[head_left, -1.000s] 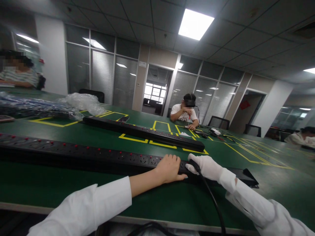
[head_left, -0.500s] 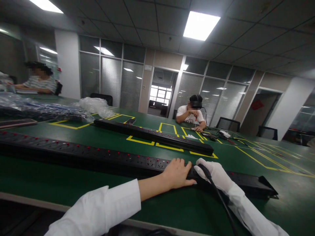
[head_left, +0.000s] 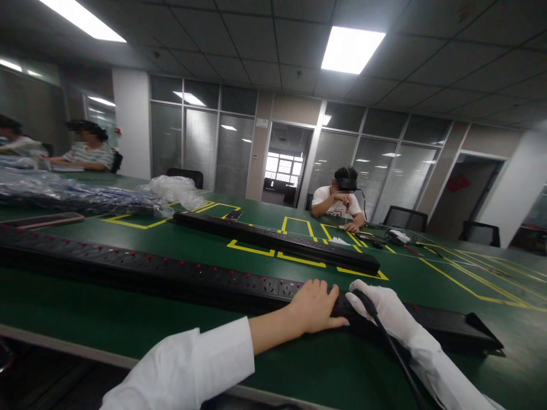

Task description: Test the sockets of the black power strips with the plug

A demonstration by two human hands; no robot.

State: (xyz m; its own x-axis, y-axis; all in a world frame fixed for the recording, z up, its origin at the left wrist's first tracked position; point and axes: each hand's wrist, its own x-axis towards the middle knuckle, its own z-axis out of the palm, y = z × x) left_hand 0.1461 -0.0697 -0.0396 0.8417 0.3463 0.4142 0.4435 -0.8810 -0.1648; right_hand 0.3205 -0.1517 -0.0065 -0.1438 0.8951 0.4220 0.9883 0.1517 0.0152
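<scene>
A long black power strip with a row of sockets and small red lights runs across the green table in front of me. My bare left hand grips it across its width, fingers over the top and thumb on the near side. Just to the right, my white-gloved right hand is closed around the plug end of a black power cord, held against the strip's top. The cord trails down toward the bottom edge. My fingers hide the plug's tip, so I cannot tell whether it sits in a socket.
A second black power strip lies farther back near yellow tape markings. On the left are a phone and plastic-wrapped items. Across the table sits a person beside cables; others sit at far left.
The camera view has shifted slightly, so the scene appears a little farther right and lower. Both hands keep their places on the strip and cord.
</scene>
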